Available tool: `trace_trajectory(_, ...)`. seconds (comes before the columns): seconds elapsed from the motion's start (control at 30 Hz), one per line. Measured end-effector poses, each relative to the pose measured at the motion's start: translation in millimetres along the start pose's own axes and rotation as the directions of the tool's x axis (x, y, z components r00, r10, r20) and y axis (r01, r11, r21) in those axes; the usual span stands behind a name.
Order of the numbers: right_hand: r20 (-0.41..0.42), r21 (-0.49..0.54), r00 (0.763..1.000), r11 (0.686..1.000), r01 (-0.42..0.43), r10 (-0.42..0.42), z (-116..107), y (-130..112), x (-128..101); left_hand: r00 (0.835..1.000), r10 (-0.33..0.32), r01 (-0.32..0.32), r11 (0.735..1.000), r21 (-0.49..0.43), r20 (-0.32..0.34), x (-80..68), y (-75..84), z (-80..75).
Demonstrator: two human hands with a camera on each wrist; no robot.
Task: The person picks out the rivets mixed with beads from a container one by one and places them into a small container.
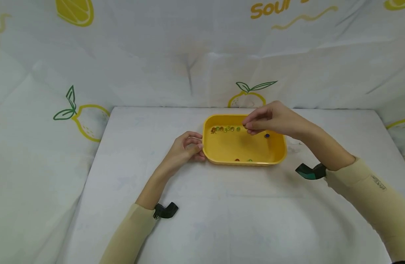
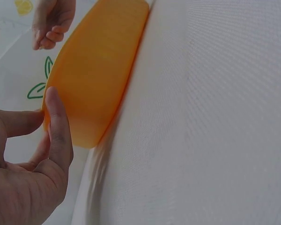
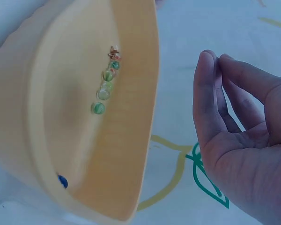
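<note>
White cloth printed with yellow lemons covers the table (image 1: 222, 220) and hangs as a backdrop behind it. Near the table's middle sits a yellow tray (image 1: 244, 161), smooth plastic, rectangular with rounded corners and a raised rim. Small glassy marbles (image 1: 226, 129) line its far wall, a blue marble (image 1: 267, 135) lies apart, two more rest by the near wall. The left hand (image 1: 186, 150) rests against the tray's left rim, fingers loosely curled. The right hand (image 1: 271, 119) hovers over the tray, fingertips (image 3: 210, 61) pressed together; whether they pinch anything cannot be told.
</note>
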State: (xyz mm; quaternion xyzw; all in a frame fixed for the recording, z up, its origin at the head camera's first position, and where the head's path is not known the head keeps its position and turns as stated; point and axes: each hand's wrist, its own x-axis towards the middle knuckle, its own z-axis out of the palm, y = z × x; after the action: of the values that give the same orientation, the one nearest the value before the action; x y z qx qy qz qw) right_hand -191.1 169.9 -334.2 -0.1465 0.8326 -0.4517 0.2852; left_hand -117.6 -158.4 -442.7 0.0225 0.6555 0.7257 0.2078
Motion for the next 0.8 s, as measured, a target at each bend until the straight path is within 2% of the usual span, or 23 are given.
trace_trajectory(0.27,-0.054,0.060,0.998,0.998,0.030,-0.027,-15.2,16.4,-22.7,1.000,-0.005,0.005,1.000,-0.001,-0.007,0.9,0.0,0.7)
trace_trajectory(0.6,-0.193,0.031,0.979,0.998,-0.054,0.059,-33.6,41.8,-49.1,1.000,-0.006,0.006,1.000,0.003,-0.007,1.0,-0.2,0.5)
trace_trajectory(0.8,-0.249,0.027,0.967,0.998,-0.048,0.053,-41.1,57.3,-60.6,1.000,-0.010,0.010,1.000,0.004,-0.007,1.0,0.6,1.2)
